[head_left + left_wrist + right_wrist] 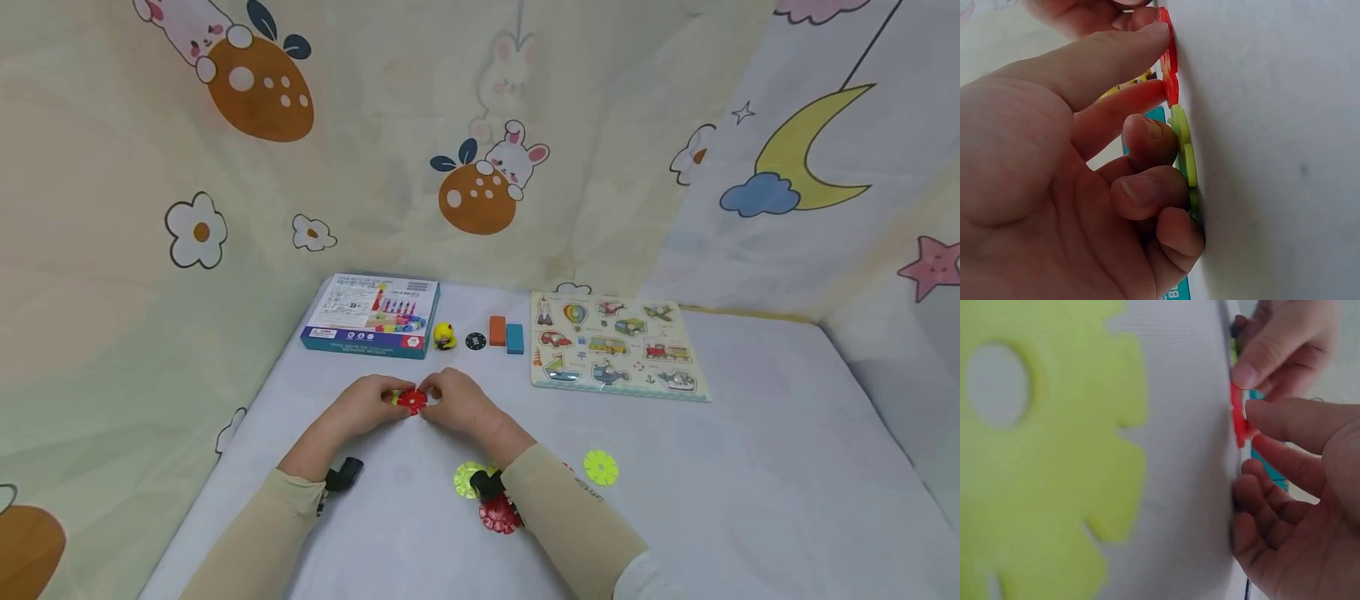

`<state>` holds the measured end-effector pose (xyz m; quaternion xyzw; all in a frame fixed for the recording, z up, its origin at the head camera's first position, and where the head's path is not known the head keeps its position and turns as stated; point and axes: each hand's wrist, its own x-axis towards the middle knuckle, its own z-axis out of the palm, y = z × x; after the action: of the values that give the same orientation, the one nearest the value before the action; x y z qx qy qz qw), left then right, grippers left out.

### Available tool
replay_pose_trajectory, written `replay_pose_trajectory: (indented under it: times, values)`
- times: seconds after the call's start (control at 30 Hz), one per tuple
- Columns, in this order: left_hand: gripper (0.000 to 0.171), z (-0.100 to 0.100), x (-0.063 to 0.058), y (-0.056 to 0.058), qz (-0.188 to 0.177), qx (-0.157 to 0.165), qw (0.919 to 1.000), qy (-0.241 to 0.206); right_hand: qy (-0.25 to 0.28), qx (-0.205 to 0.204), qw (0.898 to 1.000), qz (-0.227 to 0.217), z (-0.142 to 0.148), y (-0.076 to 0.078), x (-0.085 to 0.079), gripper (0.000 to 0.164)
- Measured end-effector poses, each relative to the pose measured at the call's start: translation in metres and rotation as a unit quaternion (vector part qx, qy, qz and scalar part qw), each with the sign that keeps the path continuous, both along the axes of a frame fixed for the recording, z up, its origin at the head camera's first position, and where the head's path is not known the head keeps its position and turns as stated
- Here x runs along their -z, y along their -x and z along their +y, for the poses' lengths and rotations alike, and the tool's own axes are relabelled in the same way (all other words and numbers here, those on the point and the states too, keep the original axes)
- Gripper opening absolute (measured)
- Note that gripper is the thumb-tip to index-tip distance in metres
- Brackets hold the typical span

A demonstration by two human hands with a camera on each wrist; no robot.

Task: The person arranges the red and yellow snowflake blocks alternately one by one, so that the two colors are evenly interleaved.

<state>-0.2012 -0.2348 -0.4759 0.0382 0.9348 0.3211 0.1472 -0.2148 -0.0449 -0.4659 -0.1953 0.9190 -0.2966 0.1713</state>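
Observation:
Both hands meet over the white table around a red notched plastic disc [412,402]. My left hand [367,403] pinches its left side between thumb and forefinger. Curled against yellow-green notched discs [1190,165], the other left fingers sit just beside the red one in the left wrist view; whether they are joined to it I cannot tell. On the disc's other side, my right hand [463,403] holds the edge with thumb and forefinger, its remaining fingers loosely bent. A yellow-green disc [1079,450] looms large in the right wrist view.
Near the right forearm lie a yellow-green disc [601,467], another one [465,480] and a red disc [500,518], partly covered. Behind the hands stand a boxed set [371,317], a yellow toy [444,336], a black round piece [476,341], orange [497,331] and blue [514,339] blocks, and a picture puzzle board [618,346].

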Motion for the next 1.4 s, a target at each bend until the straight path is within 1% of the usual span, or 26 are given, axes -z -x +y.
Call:
replay_pose_trajectory:
  times: [0.13, 0.27, 0.37, 0.47, 0.57, 0.67, 0.8, 0.9, 1.0, 1.1, 1.3, 1.4]
  values:
    - [0.047, 0.000, 0.001, 0.000, 0.000, 0.001, 1.0000, 0.001, 0.021, -0.017, 0.999, -0.022, 0.015, -0.008, -0.016, 0.037]
    - [0.048, -0.001, 0.002, 0.001, -0.005, 0.003, 1.0000, 0.000, 0.030, -0.038, 0.999, -0.025, 0.031, -0.024, -0.031, 0.037]
    - [0.048, -0.003, 0.004, 0.002, -0.005, 0.001, 1.0000, -0.001, 0.035, -0.043, 0.998, -0.023, 0.041, -0.037, -0.038, 0.035]
    - [0.048, -0.006, 0.005, 0.003, -0.002, -0.002, 1.0000, -0.001, 0.049, -0.040, 0.998, -0.023, 0.051, -0.051, -0.040, 0.034]
    - [0.049, -0.008, 0.006, 0.003, 0.001, -0.001, 1.0000, -0.001, 0.063, -0.038, 0.997, -0.023, 0.061, -0.065, -0.039, 0.035]
    - [0.050, -0.008, 0.005, 0.003, -0.001, 0.000, 1.0000, -0.005, 0.066, -0.036, 0.997, -0.027, 0.072, -0.078, -0.035, 0.038]
    - [0.050, -0.007, 0.003, 0.001, -0.011, 0.002, 0.9999, -0.012, 0.053, -0.027, 0.998, -0.026, 0.083, -0.093, -0.025, 0.042]
    - [0.049, -0.006, 0.002, -0.001, -0.016, 0.003, 0.9998, -0.013, 0.027, -0.017, 0.999, -0.018, 0.086, -0.103, -0.014, 0.048]
    - [0.048, -0.005, 0.000, -0.002, -0.014, 0.000, 0.9998, -0.011, 0.002, -0.007, 1.000, 0.000, 0.085, -0.108, -0.003, 0.054]
    - [0.048, -0.005, 0.000, -0.002, -0.010, -0.001, 0.9999, -0.011, -0.013, 0.007, 1.000, 0.013, 0.082, -0.110, 0.002, 0.054]
    - [0.050, -0.003, 0.003, -0.002, -0.020, -0.002, 0.9997, -0.013, -0.017, 0.031, 0.999, 0.007, 0.076, -0.112, -0.002, 0.050]
    - [0.050, -0.001, 0.003, -0.003, -0.023, -0.002, 0.9997, -0.006, -0.023, 0.038, 0.999, 0.002, 0.073, -0.112, -0.004, 0.051]
